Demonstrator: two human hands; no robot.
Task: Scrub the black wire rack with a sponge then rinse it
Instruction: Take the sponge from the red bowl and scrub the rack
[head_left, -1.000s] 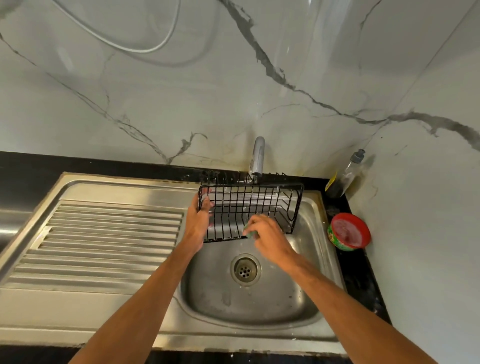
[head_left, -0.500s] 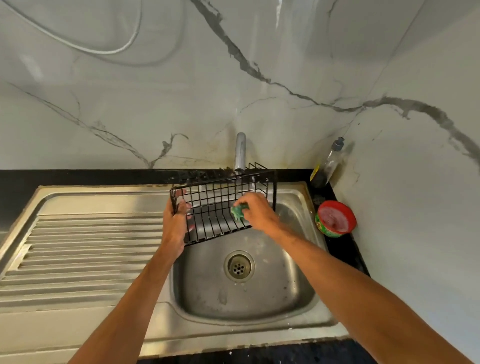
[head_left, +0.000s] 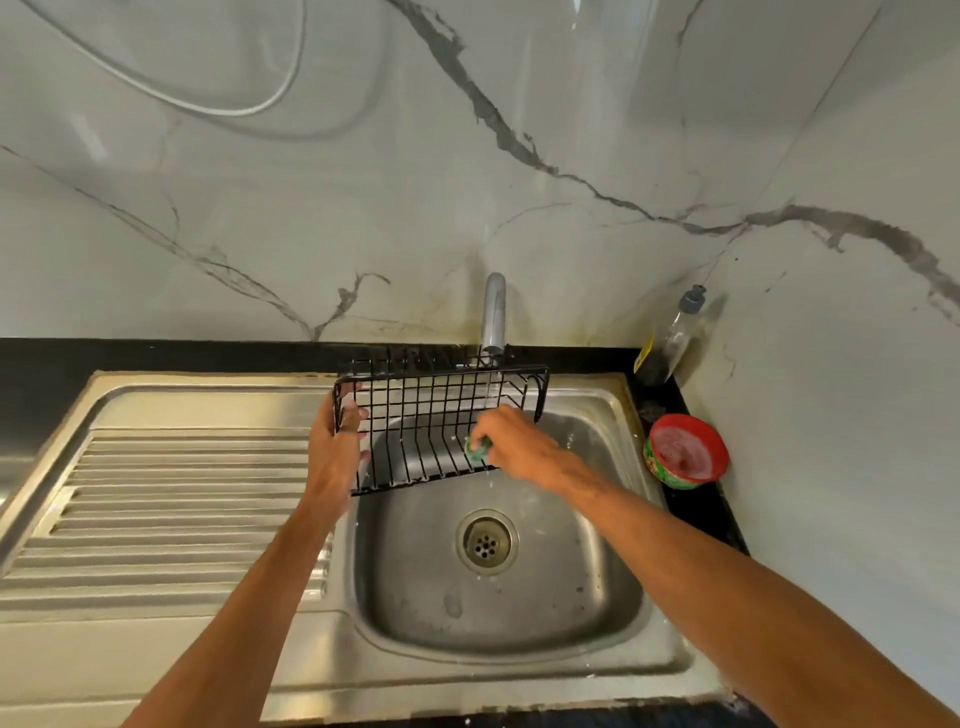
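A black wire rack (head_left: 426, 415) is held tilted over the back of the steel sink basin (head_left: 597, 597), under the chrome tap (head_left: 493, 312). My left hand (head_left: 335, 452) grips the rack's left end. My right hand (head_left: 519, 444) presses a green sponge (head_left: 477, 448) against the rack's lower right wires. A thin stream of water runs from the tap through the rack just above the sponge.
A ribbed steel drainboard (head_left: 182, 493) lies left of the basin. On the black counter at the right stand a red-lidded green tub (head_left: 685, 452) and a clear bottle (head_left: 670, 343) in the corner. Marble walls close the back and right side.
The sponge hand has slid along the rack's lower wires, from the bottom edge up into the grid and back down to the right. The rack's tilt has shifted slightly in my left hand.
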